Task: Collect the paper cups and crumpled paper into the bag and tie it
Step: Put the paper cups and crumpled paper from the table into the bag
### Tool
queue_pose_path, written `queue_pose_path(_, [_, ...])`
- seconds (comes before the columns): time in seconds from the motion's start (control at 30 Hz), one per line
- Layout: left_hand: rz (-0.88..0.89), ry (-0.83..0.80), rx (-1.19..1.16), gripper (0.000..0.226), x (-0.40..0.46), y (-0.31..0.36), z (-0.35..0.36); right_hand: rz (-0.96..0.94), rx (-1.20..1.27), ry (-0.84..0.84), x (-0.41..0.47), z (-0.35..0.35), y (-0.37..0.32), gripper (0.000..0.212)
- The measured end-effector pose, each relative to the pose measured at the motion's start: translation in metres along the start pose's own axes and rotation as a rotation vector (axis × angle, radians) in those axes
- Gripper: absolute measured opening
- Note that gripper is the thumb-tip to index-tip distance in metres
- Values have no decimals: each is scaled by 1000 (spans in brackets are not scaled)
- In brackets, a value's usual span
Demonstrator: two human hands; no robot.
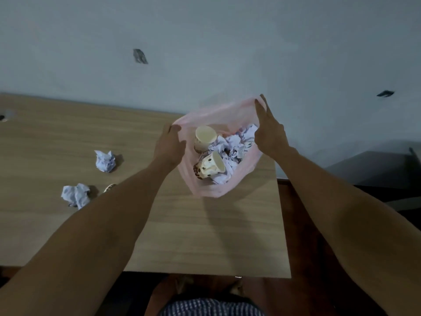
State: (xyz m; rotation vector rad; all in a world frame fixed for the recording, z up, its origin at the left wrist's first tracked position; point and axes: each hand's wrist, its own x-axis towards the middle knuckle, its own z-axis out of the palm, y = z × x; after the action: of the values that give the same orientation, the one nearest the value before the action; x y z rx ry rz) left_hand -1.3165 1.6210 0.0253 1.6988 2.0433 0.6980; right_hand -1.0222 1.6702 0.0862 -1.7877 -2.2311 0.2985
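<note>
Pink plastic bag stands on the wooden table, its mouth held wide: the left hand grips the left rim and the right hand pinches the far rim. Two paper cups and crumpled paper already lie inside. Two paper balls and one cup, half hidden by the left arm, wait on the table; tying is not begun.

A pink bag is held open at centre frame, its rim gripped by the left hand and the right hand. Paper cups and crumpled paper are seen inside; two paper balls lie at left on the wooden table.
</note>
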Motion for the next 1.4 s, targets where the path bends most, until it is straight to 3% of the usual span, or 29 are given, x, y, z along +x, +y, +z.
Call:
queue_pose_path(0.27, [26, 85, 79, 67, 8, -47, -73, -155, 82, 4, 31, 6, -72, 98])
queue_pose_path(0.47, [19, 119, 92, 60, 1, -101, -112, -269, 77, -30, 49, 47, -122, 102])
queue_pose_path(0.7, [-27, -50, 62, 61, -24, -159, -114, -255, 39, -104, 49, 89, -149, 103])
queue_pose_path(0.8, [7, 14, 35, 44, -48, -167, -116, -252, 47, -102, 49, 90, -151, 102])
queue_pose_path(0.9, [-91, 81, 61, 40, -81, -165, -116, -242, 60, -104, 49, 87, -154, 102])
queue_pose_path(1.07, [-166, -312, 292, 84, -126, -175, -96, -214, 82, -117, 40, 86, -163, 101])
queue_pose_path(1.17, [-205, -363, 320, 82, -140, -181, -81, -221, 78, -130, 35, 91, -165, 102])
queue_pose_path(1.27, [-149, -331, 306, 69, -144, -181, -77, -242, 75, -139, 29, 96, -162, 102])
queue_pose_path(1.4, [132, -199, 182, 61, -133, -155, -97, -235, 68, -147, 24, 96, -160, 102])
